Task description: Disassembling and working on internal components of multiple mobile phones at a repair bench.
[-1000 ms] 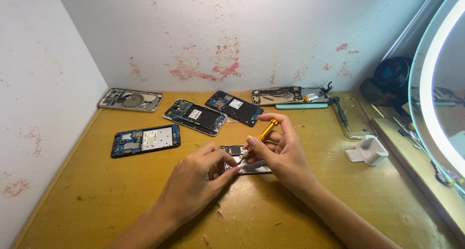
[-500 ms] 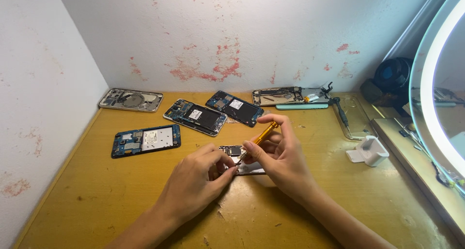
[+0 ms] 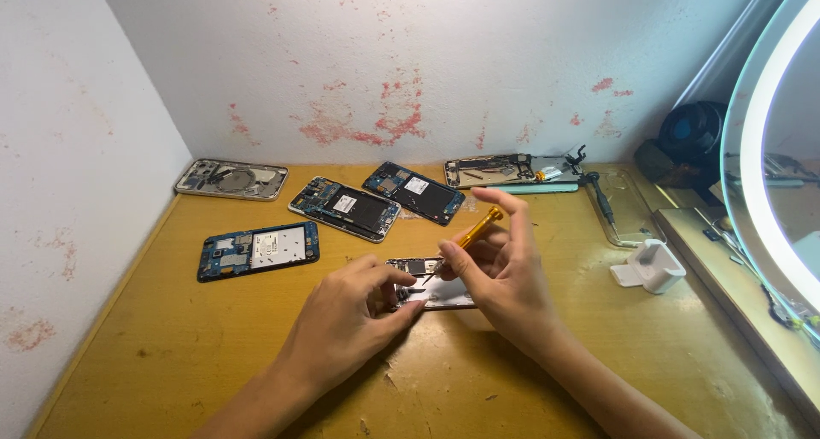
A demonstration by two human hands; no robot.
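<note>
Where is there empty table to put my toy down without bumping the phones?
Bare wood lies near the front edge of the table, left of the left hand, below the blue opened phone. More sits right of the right hand, before the white stand. The back row of opened phones is crowded.

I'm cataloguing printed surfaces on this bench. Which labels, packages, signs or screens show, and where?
White label: small rectangle on the middle opened phone, back of table.
White label: small square on the dark opened phone right of it.
Pale panel: large rectangle on the blue board, left.
No packages, signs or lit screens show.
</note>
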